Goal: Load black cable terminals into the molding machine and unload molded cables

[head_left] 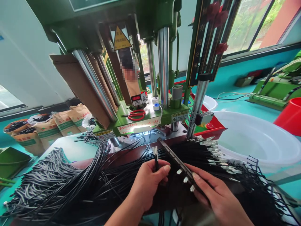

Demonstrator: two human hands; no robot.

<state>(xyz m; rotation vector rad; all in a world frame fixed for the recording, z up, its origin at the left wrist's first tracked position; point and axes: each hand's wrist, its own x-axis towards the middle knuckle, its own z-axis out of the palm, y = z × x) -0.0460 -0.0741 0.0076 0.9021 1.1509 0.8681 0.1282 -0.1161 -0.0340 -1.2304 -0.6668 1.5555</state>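
My left hand [147, 183] is closed around black cables [155, 158] whose pale connector ends stick up above the fingers. My right hand [213, 193] grips a long dark fixture bar [175, 158] that runs up and left toward the machine. Several small metal connectors [185, 180] sit along the bar beside my fingers. Both hands are over a dense pile of black cables [58, 185] on the bench.
A green press machine [145, 78] with chrome columns stands right ahead, red scissors [136, 115] on its base. A large white basin [254, 138] sits at right, a red bucket [291, 116] beyond it. Filled paper sacks [47, 128] stand at left.
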